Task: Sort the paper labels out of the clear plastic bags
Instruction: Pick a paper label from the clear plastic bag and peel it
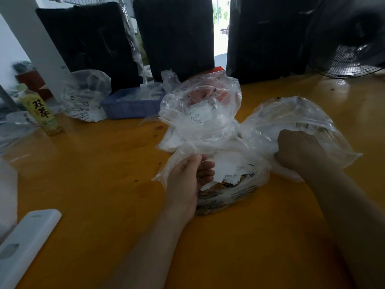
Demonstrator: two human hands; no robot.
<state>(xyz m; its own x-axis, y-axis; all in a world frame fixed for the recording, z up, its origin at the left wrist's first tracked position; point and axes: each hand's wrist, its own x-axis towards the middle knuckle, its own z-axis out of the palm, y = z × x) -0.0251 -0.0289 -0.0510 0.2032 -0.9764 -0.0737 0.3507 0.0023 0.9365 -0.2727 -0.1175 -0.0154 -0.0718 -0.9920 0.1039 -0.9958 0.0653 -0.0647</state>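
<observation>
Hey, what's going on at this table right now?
A person is working through clear plastic bags of paper labels on a yellow table. The left hand grips the edge of one bag beside loose labels, while the right hand clutches another bag. A blue tray sits behind.

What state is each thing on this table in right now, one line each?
Left hand: gripping the edge of a clear bag.
Right hand: fingers curled into another clear bag.
Paper labels: heaped loose between the hands.
Blue tray: upright, holding plastic.
Bottle: standing upright.
Fan: too blurred to tell.
</observation>
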